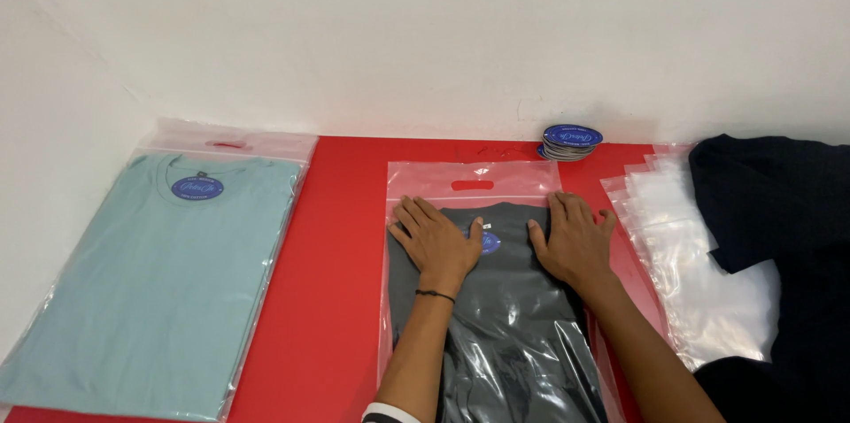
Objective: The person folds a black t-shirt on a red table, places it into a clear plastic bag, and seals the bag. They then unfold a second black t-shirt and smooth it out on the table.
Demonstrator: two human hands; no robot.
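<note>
A folded dark grey shirt sits inside a clear plastic bag (496, 334) with a red handle strip, lying in the middle of the red table (341, 237). My left hand (436, 239) and my right hand (574, 239) both lie flat on the bag's upper part, fingers spread, pressing near the shirt's collar. A round blue tag (489, 242) shows between my two thumbs. Neither hand grips anything.
A bagged light teal shirt (168, 281) lies at the left. A stack of round blue tags (570, 142) stands by the white wall. Several empty clear bags (699, 264) lie fanned at the right, beside dark clothing (779, 211).
</note>
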